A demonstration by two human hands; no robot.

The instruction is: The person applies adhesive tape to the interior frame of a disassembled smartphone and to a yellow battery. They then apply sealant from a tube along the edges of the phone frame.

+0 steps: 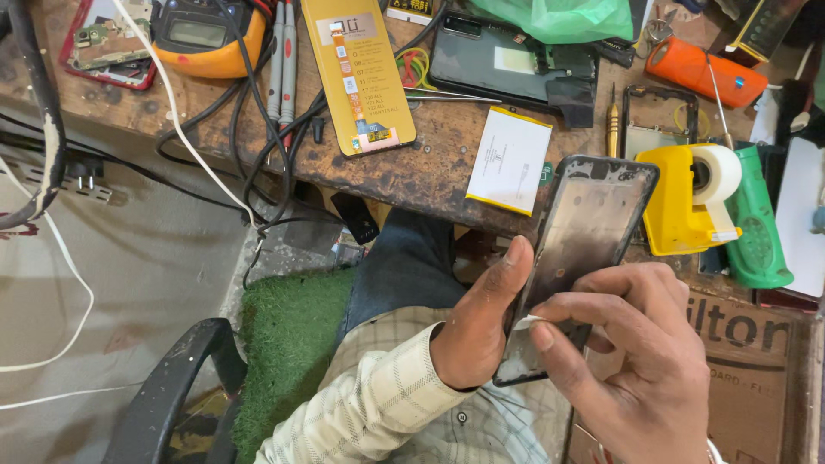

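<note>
My left hand (pixel 481 322) grips a black phone frame (pixel 584 232) from its left edge, thumb along the side, holding it tilted over my lap. My right hand (pixel 632 361) pinches a small white strip (pixel 524 323) between thumb and forefinger against the frame's lower part. The frame's inner face looks dusty and bare. Its lower end is hidden behind my right hand.
A worn wooden bench (pixel 430 163) holds a white phone battery (pixel 510 160), a yellow screen package (pixel 359 73), a yellow tape dispenser (pixel 687 198), a green tool (pixel 756 232), an opened phone (pixel 507 60), a multimeter (pixel 206 34) with leads, and an orange tool (pixel 705 73). A cardboard box (pixel 748 344) sits at right.
</note>
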